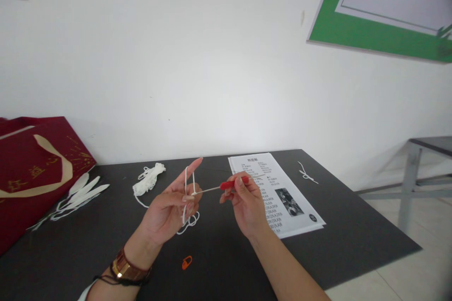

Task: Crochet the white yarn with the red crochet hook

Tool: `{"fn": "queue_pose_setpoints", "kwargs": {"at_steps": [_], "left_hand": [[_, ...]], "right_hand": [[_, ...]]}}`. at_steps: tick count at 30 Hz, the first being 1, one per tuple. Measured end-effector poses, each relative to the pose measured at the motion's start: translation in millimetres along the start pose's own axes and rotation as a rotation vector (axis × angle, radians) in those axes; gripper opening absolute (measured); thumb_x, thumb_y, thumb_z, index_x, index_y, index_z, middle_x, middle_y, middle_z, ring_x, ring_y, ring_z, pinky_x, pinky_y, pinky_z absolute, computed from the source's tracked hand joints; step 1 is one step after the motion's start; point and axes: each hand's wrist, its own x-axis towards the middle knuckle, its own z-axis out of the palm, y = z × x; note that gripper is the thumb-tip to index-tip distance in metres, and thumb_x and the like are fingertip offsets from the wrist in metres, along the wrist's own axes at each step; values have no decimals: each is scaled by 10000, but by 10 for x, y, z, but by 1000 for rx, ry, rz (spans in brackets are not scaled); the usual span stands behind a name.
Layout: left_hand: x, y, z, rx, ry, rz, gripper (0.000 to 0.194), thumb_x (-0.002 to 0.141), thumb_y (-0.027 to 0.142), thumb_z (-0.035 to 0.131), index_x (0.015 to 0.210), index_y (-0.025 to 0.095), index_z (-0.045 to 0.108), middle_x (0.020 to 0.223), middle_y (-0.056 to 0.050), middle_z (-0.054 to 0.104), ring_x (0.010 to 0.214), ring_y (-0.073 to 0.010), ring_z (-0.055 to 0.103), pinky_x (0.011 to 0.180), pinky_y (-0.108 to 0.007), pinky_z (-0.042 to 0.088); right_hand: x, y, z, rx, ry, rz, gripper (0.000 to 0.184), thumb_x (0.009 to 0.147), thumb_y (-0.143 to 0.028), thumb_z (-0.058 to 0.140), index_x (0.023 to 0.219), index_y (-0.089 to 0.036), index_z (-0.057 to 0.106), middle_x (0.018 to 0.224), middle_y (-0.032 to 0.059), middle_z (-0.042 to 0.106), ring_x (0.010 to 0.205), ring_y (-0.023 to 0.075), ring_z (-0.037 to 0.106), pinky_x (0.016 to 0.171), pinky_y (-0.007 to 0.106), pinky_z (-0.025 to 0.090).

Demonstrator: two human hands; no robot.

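Note:
In my right hand (pixel 250 207) is a crochet hook (pixel 229 184) with a red grip, its thin metal shaft pointing left. My left hand (pixel 171 209) pinches white yarn (pixel 193 182) between thumb and fingers, and the index finger is raised with the yarn looped over it. The hook's tip meets the yarn at the left fingertips; whether it sits inside a loop is too small to tell. Below that hand a loose tail of yarn curls on the dark table (pixel 226 258). An orange stitch marker (pixel 187 262) lies in front of my hands.
A bundle of white yarn (pixel 150 178) lies behind my left hand. White crocheted-looking strips (pixel 83 196) rest beside a dark red bag (pixel 31 164) at left. Printed sheets (pixel 307 216) lie at right, with a short knotted yarn piece (pixel 308 174) beyond. A white wall stands behind.

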Motion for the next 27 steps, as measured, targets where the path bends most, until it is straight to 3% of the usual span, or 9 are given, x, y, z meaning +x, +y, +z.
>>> {"fn": "queue_pose_setpoints", "kwargs": {"at_steps": [9, 15, 18, 23, 27], "left_hand": [[47, -42, -70, 44, 70, 62, 713, 723, -32, 551, 1371, 211, 379, 666, 20, 492, 553, -64, 449, 517, -165, 409], [56, -135, -62, 161, 85, 53, 635, 739, 53, 599, 1329, 232, 448, 689, 21, 524, 555, -80, 481, 512, -195, 400], [44, -154, -53, 182, 74, 58, 710, 742, 62, 602, 1374, 291, 375, 684, 31, 527, 543, -79, 483, 510, -201, 379], [-9, -142, 17, 285, 38, -26, 876, 755, 56, 616, 1413, 439, 182, 684, 42, 543, 551, -78, 505, 511, -199, 358], [-33, -109, 40, 341, 23, -50, 977, 744, 68, 638, 1403, 495, 57, 676, 48, 556, 554, -89, 530, 500, -199, 360]], "right_hand": [[-27, 13, 14, 24, -25, 88, 131, 835, -270, 609, 759, -164, 613, 627, -5, 635, 517, 99, 564, 499, 226, 525], [-86, 100, 41, -37, -158, 189, 147, 824, -273, 622, 772, -137, 640, 620, 19, 662, 515, 106, 588, 507, 238, 533], [-80, 100, 53, -11, -169, 211, 156, 823, -282, 622, 776, -135, 639, 606, 15, 652, 500, 103, 582, 493, 234, 531], [-33, 82, 37, 71, -43, 215, 141, 822, -290, 624, 793, -152, 625, 604, -6, 624, 513, 95, 563, 489, 222, 544], [-21, 110, 16, 97, -21, 289, 146, 834, -296, 610, 816, -151, 622, 612, -7, 623, 516, 88, 552, 492, 219, 552]]}}
